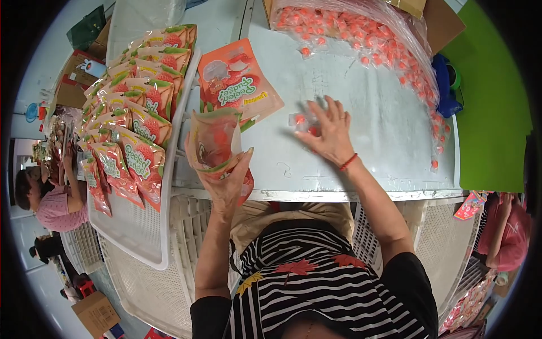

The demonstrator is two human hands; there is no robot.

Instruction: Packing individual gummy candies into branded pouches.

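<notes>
My left hand (pixel 224 183) is wrapped round the lower part of a candy pouch (pixel 199 138), which stands with its top gaping. Some wrapped red candies show inside through the mouth. My right hand (pixel 333 135), with a red cord at the wrist, is low over the table with fingers apart. Beside its fingertips and thumb lies a wrapped candy (pixel 300 119). Another red candy shows partly under the palm; whether I touch it, I cannot tell. Beyond the held pouch, further flat printed pouches (pixel 248 79) lie on the table.
To the left, a white tray (pixel 165 226) holds rows of filled pouches (pixel 144 121). A heap of wrapped red candies (pixel 367 39) spills from a plastic bag at the far right. A blue tape dispenser (pixel 449 90) stands by it. People work at both sides; crates stand below the table edge.
</notes>
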